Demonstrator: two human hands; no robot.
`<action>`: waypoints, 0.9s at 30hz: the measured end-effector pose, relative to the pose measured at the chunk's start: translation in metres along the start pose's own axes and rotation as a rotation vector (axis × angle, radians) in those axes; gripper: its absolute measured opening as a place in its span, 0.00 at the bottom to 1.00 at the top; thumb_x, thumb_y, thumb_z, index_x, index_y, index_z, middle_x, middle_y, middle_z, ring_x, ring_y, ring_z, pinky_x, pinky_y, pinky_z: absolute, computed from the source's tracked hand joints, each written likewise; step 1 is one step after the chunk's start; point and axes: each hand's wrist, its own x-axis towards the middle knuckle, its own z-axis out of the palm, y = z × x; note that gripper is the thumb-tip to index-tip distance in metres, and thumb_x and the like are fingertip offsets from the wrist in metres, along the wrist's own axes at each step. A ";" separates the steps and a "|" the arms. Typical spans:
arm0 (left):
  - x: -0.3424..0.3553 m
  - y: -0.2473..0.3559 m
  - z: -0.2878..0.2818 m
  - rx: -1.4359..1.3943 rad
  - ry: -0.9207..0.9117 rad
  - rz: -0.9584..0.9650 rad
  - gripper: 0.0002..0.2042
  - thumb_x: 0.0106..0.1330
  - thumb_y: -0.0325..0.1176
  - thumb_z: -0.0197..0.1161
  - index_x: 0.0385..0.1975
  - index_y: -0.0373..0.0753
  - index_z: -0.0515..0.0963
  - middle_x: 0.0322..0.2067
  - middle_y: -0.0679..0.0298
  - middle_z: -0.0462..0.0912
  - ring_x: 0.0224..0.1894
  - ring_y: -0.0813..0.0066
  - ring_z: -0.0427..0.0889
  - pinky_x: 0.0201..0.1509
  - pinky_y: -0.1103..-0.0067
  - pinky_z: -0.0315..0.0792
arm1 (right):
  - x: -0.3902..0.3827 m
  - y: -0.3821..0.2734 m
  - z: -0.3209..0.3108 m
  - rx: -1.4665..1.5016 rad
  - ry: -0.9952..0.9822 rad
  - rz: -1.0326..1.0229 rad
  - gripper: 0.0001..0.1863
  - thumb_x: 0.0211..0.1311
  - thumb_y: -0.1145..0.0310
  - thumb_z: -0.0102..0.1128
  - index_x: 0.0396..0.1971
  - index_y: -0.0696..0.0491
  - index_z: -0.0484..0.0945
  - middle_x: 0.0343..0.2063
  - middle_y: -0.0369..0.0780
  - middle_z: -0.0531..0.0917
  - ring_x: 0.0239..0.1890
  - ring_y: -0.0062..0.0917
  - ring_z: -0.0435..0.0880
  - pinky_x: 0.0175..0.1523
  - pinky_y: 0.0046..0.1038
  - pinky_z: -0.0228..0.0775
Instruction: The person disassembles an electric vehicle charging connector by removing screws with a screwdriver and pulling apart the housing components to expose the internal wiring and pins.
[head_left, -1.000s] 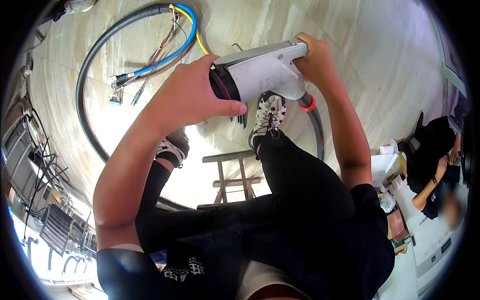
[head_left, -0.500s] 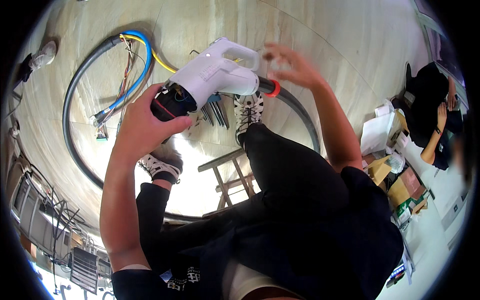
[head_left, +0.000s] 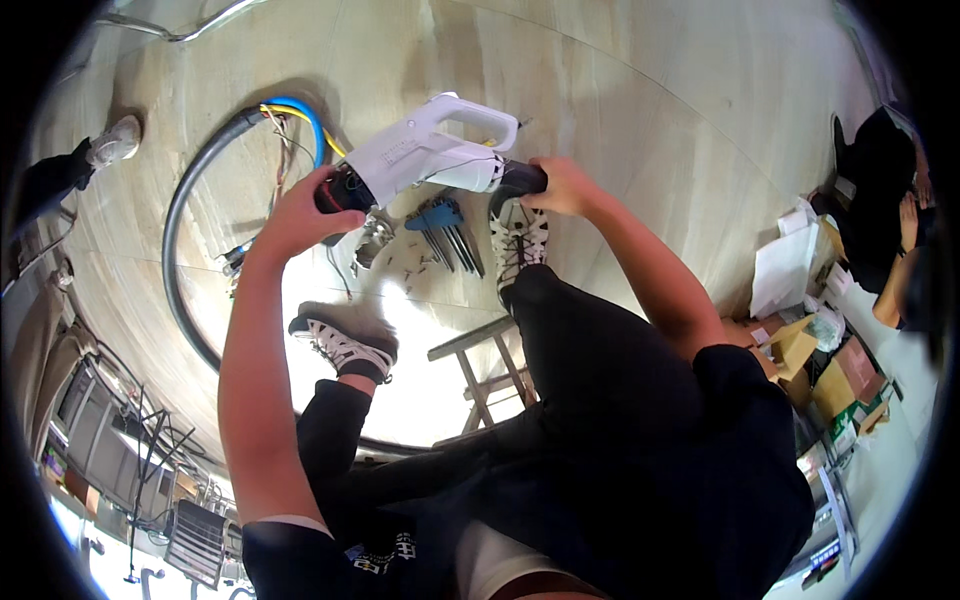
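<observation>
I hold a large white plug-shaped connector (head_left: 425, 155) with a loop handle, level above the floor. My left hand (head_left: 295, 215) grips its black round front end. My right hand (head_left: 562, 185) is closed around the black cable end at its rear. Below it on the floor lie a blue set of hex keys (head_left: 445, 225) and several small screws. A thick grey cable (head_left: 185, 215) curves around on the left, its end stripped to blue, yellow and thin coloured wires (head_left: 290, 115).
I sit on a wooden stool (head_left: 480, 365) with my sneakers (head_left: 345, 345) on the pale floor. Cardboard boxes and papers (head_left: 810, 320) pile up at the right, where another person sits (head_left: 885, 190). Someone's shoe (head_left: 115, 140) shows far left. Metal racks stand lower left.
The connector has swung round: its black front end went from the right to my left hand, and my right hand has closed on the rear cable end. The view shifted left.
</observation>
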 end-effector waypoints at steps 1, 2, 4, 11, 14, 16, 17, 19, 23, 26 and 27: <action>0.013 -0.021 0.001 -0.005 0.015 0.014 0.38 0.42 0.44 0.79 0.56 0.36 0.74 0.41 0.60 0.83 0.42 0.73 0.81 0.49 0.76 0.75 | 0.004 -0.002 0.002 -0.041 0.016 0.003 0.26 0.40 0.58 0.73 0.41 0.56 0.81 0.34 0.51 0.84 0.39 0.45 0.84 0.44 0.39 0.75; 0.022 -0.021 0.000 -0.011 0.017 0.042 0.38 0.42 0.44 0.79 0.56 0.36 0.74 0.41 0.60 0.83 0.42 0.73 0.81 0.49 0.76 0.75 | 0.001 -0.002 0.003 -0.086 0.044 0.022 0.25 0.40 0.58 0.73 0.40 0.56 0.81 0.33 0.52 0.84 0.39 0.46 0.85 0.43 0.40 0.76; 0.031 -0.022 0.001 0.049 -0.004 0.015 0.43 0.41 0.42 0.80 0.62 0.37 0.69 0.45 0.60 0.83 0.46 0.72 0.81 0.53 0.76 0.75 | -0.003 -0.004 0.005 -0.108 0.090 0.057 0.24 0.40 0.60 0.72 0.40 0.56 0.81 0.33 0.52 0.84 0.39 0.46 0.84 0.44 0.42 0.76; 0.025 0.000 0.037 0.395 0.631 0.302 0.43 0.45 0.40 0.80 0.63 0.35 0.67 0.52 0.49 0.79 0.53 0.54 0.80 0.58 0.68 0.74 | -0.004 -0.021 0.008 -0.180 0.138 0.196 0.23 0.41 0.59 0.71 0.39 0.53 0.81 0.37 0.48 0.84 0.43 0.46 0.84 0.46 0.44 0.76; 0.015 0.035 0.088 0.173 0.633 0.540 0.31 0.48 0.33 0.76 0.54 0.34 0.73 0.47 0.52 0.79 0.51 0.54 0.79 0.58 0.66 0.73 | -0.002 -0.019 0.010 -0.192 0.148 0.183 0.23 0.41 0.57 0.72 0.40 0.51 0.81 0.37 0.48 0.85 0.43 0.47 0.83 0.46 0.45 0.76; 0.015 0.070 0.127 0.288 0.440 0.855 0.25 0.51 0.29 0.72 0.51 0.35 0.75 0.45 0.54 0.80 0.50 0.55 0.79 0.57 0.66 0.72 | 0.000 -0.017 0.013 -0.185 0.136 0.159 0.24 0.41 0.56 0.72 0.40 0.51 0.81 0.37 0.47 0.85 0.43 0.48 0.83 0.46 0.45 0.76; 0.021 0.086 0.146 0.355 0.353 0.897 0.24 0.52 0.30 0.71 0.50 0.36 0.75 0.46 0.53 0.80 0.51 0.56 0.79 0.56 0.66 0.73 | 0.001 -0.010 0.017 -0.162 0.158 0.132 0.24 0.41 0.56 0.72 0.40 0.51 0.81 0.36 0.47 0.85 0.42 0.48 0.83 0.46 0.44 0.76; 0.043 0.102 0.174 0.565 0.238 0.911 0.21 0.53 0.31 0.68 0.48 0.37 0.77 0.45 0.53 0.80 0.52 0.58 0.79 0.54 0.67 0.74 | 0.002 0.006 0.027 -0.118 0.201 0.079 0.25 0.41 0.54 0.72 0.40 0.51 0.81 0.36 0.47 0.85 0.41 0.47 0.83 0.45 0.44 0.76; 0.085 0.132 0.197 0.978 -0.105 0.603 0.13 0.55 0.33 0.64 0.40 0.39 0.79 0.38 0.57 0.82 0.47 0.61 0.81 0.50 0.70 0.74 | -0.002 -0.006 0.022 -0.195 0.185 0.014 0.25 0.41 0.52 0.72 0.39 0.50 0.82 0.35 0.47 0.85 0.40 0.47 0.83 0.43 0.44 0.76; 0.098 0.128 0.213 1.080 -0.088 0.592 0.08 0.56 0.33 0.61 0.34 0.42 0.80 0.30 0.61 0.83 0.38 0.64 0.83 0.53 0.68 0.72 | -0.010 -0.009 0.018 -0.112 0.172 0.019 0.24 0.41 0.53 0.72 0.38 0.50 0.82 0.35 0.47 0.85 0.39 0.48 0.83 0.43 0.44 0.76; 0.100 0.117 0.223 1.101 -0.008 0.644 0.06 0.57 0.32 0.61 0.32 0.43 0.81 0.27 0.63 0.83 0.35 0.65 0.84 0.54 0.66 0.71 | -0.010 -0.001 0.021 -0.055 0.179 0.002 0.24 0.41 0.54 0.72 0.38 0.51 0.82 0.34 0.47 0.85 0.39 0.48 0.83 0.43 0.44 0.76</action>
